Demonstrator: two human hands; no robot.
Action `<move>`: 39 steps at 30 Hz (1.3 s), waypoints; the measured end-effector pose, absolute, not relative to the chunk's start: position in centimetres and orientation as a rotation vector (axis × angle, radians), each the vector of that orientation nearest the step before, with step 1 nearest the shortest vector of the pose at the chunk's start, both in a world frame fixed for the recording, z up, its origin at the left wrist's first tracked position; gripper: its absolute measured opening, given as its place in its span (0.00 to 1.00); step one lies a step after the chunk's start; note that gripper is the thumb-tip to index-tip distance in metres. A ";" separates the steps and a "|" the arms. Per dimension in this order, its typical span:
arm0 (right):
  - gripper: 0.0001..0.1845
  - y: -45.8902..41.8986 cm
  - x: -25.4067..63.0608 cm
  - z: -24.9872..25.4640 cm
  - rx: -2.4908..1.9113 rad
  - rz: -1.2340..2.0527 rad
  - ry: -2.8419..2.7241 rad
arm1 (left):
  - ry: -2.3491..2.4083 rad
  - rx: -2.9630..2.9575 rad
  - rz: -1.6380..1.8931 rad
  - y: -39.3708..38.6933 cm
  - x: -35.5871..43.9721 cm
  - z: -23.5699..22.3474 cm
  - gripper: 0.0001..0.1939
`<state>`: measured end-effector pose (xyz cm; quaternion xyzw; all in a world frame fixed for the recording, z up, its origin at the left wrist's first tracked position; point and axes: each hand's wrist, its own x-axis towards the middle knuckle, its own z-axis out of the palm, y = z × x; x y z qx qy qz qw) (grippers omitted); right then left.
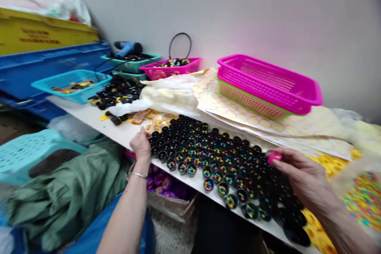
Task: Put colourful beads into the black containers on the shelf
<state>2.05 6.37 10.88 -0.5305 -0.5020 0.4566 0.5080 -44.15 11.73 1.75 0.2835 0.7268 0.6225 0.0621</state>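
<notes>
Centrally in the head view, a dense block of black cups (212, 154) is set out on the white worktop (92, 117), many of them partly filled with small coloured bits. A small pink piece (274, 158) is held between the thumb and fingers of the right hand (278, 159), just above the right side of the block. The left hand (140, 145) is placed at the block's left end, by the front edge of the worktop; its fingers are bent, and whether anything is gripped there cannot be told.

Beside the right forearm, a clear bag (361, 196) of bright coloured bits is seen, with a yellow patterned sheet (329, 165) partly covered by the hand. Behind the cups, sheets (238, 118) printed with rounds are spread, and a magenta basket (297, 97) is stacked on a green basket (253, 100). Farther left, loose black parts (120, 90) are heaped beside a blue basket (89, 94), and a pink basket (157, 73) is filled with more parts. Orange packets (141, 116) are scattered near the left hand. Below the worktop, purple packs (166, 184) are held in a carton (184, 209).
</notes>
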 end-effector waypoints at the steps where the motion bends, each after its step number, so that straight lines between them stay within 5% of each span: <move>1: 0.18 7.6 -0.3 11.0 -1.256 1.162 -1.290 | 2.185 0.825 1.921 11.7 -44.6 1.3 0.22; 10: 0.09 18.8 -15.5 7.8 -1.083 1.173 -1.831 | 2.021 0.710 2.026 12.0 -43.7 0.6 0.22; 24: 0.08 22.9 -19.6 6.4 -1.075 0.799 -2.310 | 1.994 0.666 2.019 11.9 -43.8 0.3 0.21; 39: 0.09 21.8 -23.1 8.4 -0.918 -0.056 -2.968 | 2.006 0.672 1.998 11.7 -43.7 0.3 0.22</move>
